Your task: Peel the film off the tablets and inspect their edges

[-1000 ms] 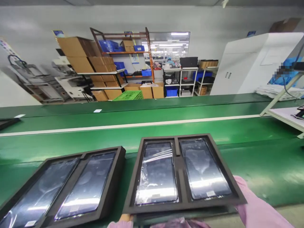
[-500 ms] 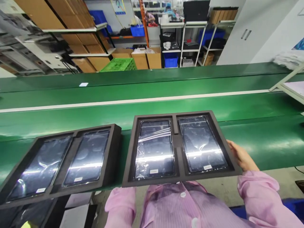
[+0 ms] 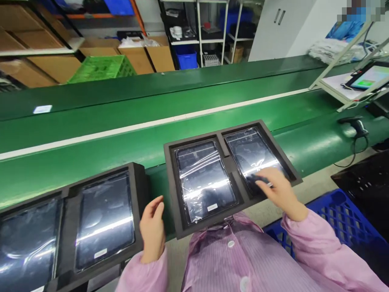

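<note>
A dark foam tray (image 3: 172, 190) lies on the green bench before me, with a film-covered tablet (image 3: 203, 178) in its left compartment and another tablet (image 3: 251, 148) in its right one. My right hand (image 3: 275, 188) is over the lower part of the right tablet, fingers bent and apart, with nothing seen in it. Between this tray and a second foam tray (image 3: 68, 227) on the left is my left hand (image 3: 152, 227), raised, its fingers loosely curled and holding nothing. The second tray also bears two tablets, one of them (image 3: 105, 219) near my left hand.
A white-framed stand (image 3: 337, 91) with a lit screen (image 3: 369, 77) is at the right, near a handheld scanner (image 3: 357, 125) on a cable. Below right sits a blue crate (image 3: 349, 219). A white card (image 3: 42, 109) lies at the far left, and a green crate (image 3: 100, 69) stands behind the bench.
My right hand has left the tray's right edge and come over the right tablet. My left hand has come into view between the trays. The view has shifted right and down.
</note>
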